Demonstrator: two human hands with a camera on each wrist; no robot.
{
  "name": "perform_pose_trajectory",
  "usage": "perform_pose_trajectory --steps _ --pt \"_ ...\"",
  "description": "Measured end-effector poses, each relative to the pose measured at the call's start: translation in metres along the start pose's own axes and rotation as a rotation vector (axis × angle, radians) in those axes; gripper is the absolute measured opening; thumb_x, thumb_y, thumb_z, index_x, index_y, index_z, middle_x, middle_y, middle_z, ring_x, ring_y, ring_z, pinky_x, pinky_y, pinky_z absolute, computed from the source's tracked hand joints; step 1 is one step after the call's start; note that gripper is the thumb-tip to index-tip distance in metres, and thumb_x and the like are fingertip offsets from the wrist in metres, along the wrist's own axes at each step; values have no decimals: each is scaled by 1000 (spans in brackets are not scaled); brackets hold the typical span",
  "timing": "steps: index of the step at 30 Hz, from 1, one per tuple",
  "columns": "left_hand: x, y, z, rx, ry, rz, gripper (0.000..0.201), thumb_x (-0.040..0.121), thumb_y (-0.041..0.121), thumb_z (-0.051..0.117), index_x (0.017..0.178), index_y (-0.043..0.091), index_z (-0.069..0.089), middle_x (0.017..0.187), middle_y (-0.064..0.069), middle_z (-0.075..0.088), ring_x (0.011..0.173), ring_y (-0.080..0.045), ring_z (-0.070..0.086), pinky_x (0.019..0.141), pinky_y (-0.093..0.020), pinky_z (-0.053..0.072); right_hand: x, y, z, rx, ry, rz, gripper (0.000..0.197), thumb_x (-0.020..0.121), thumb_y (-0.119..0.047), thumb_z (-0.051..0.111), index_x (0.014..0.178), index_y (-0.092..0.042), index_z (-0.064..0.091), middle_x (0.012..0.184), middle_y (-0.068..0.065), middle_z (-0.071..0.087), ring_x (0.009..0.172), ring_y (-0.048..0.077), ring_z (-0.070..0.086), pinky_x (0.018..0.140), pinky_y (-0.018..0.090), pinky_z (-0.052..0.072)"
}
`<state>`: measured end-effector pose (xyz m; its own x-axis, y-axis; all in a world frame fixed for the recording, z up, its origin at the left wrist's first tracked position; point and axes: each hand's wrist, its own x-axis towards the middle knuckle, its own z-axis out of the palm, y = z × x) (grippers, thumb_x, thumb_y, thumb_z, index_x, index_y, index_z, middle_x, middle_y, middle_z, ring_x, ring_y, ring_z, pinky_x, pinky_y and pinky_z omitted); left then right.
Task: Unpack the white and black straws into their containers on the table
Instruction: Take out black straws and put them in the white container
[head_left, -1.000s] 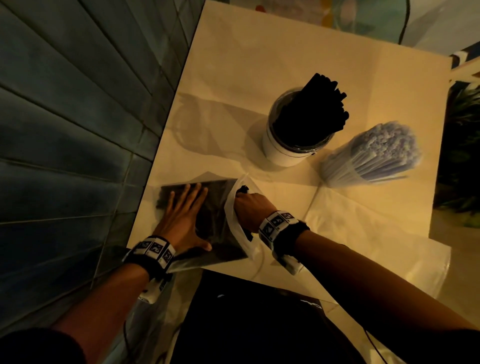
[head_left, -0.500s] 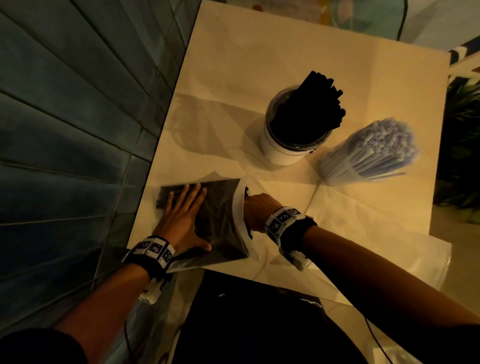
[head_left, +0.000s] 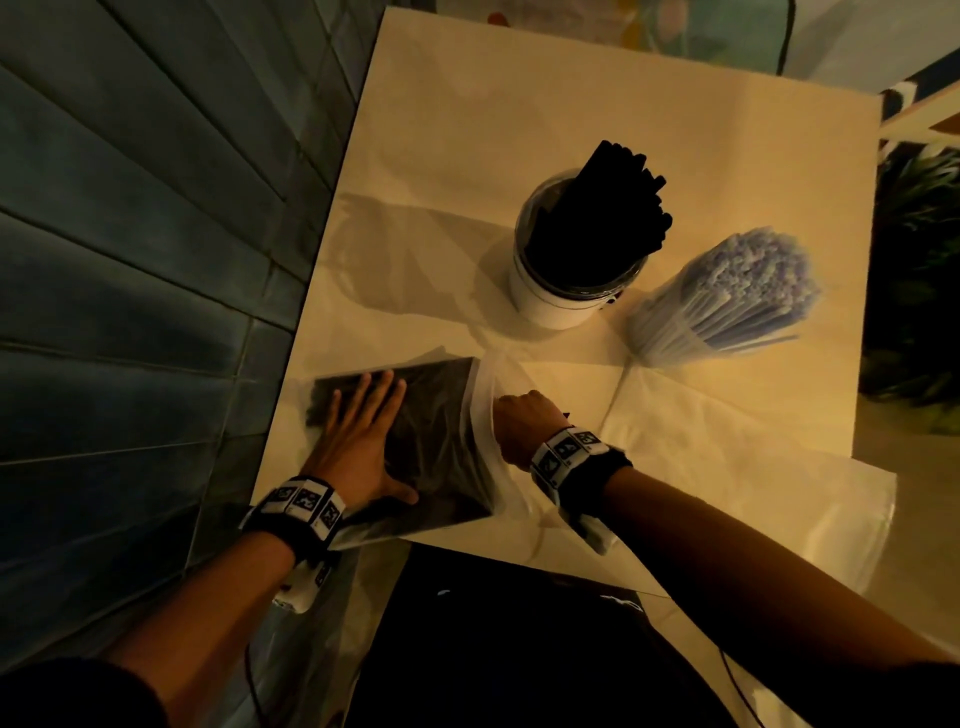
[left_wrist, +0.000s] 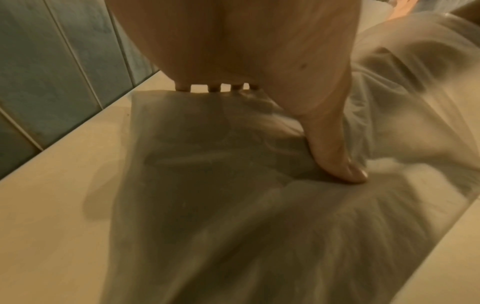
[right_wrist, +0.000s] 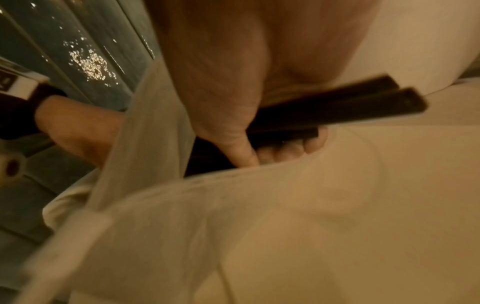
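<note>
I count two containers beyond one straw bag (head_left: 441, 441): my left hand (head_left: 358, 441) presses it flat, right hand (head_left: 519, 421) now withdrawn, gripping black straws (right_wrist: 337, 109)

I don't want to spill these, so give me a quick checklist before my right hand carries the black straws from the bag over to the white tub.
1. Right hand grips a bunch of black plastic straws: ok.
2. Straws fully out of the clear plastic bag: cannot tell.
3. Left hand presses the bag flat on the cream table: ok.
4. Round white tub upright: ok.
5. Room left in the tub beside its black straws: ok.
6. Clear tub of white straws off the path: ok.
</note>
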<state>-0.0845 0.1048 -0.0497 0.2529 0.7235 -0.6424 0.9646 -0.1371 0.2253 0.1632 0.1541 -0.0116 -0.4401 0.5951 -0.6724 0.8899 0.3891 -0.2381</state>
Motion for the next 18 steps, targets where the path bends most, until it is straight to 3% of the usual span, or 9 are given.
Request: perform_pose_trajectory --steps 2,4,6,8,14,16,18 --pt "1 -1 1 -4 0 0 155 48 84 73 154 25 -22 161 5 -32 148 -20 -30 122 -53 -10 -5 4 5 1 23 4 45 98 -17 48 141 -7 38 112 12 67 102 35 65 79 39 46" --pt "2 -2 2 -14 -4 2 155 47 85 73 155 26 -22 161 6 -32 148 -19 -30 122 -53 -10 -10 13 9 13 30 17 37 99 -23 48 134 -13 42 108 10 67 97 33 65 71 36 42" --pt "2 -2 2 -17 -3 4 154 48 84 73 154 28 -23 160 7 -34 148 -19 -32 122 -53 -10 -18 30 10 6 43 47 24 100 -30 46 119 -17 51 105 8 67 94 31 65 69 35 41" --pt "1 -1 0 -21 -5 1 151 51 82 74 153 29 -25 158 7 -37 146 -18 -34 122 -51 -11 -30 49 10 10 66 81 24 100 -38 44 112 -20 56 100 5 67 92 31 66 68 35 41" --pt "1 1 -2 -44 -1 -10 148 52 89 67 154 29 -22 159 8 -34 147 -17 -31 122 -52 -11 -74 106 16 74 67 217 19 98 -41 44 101 -29 58 78 -7 58 73 21 59 64 32 40" --pt "1 3 -7 -89 -11 -27 148 48 99 54 157 27 -16 163 8 -27 149 -15 -28 122 -51 -10 -89 120 16 66 94 258 16 98 -40 44 101 -30 56 80 -4 59 78 24 63 62 32 39" --pt "0 15 -19 -263 8 -62 145 47 102 48 160 26 -3 167 6 -12 153 -15 -13 124 -50 -4 -103 132 14 65 125 304 12 98 -38 46 101 -29 54 76 -4 54 76 27 62 60 32 37"
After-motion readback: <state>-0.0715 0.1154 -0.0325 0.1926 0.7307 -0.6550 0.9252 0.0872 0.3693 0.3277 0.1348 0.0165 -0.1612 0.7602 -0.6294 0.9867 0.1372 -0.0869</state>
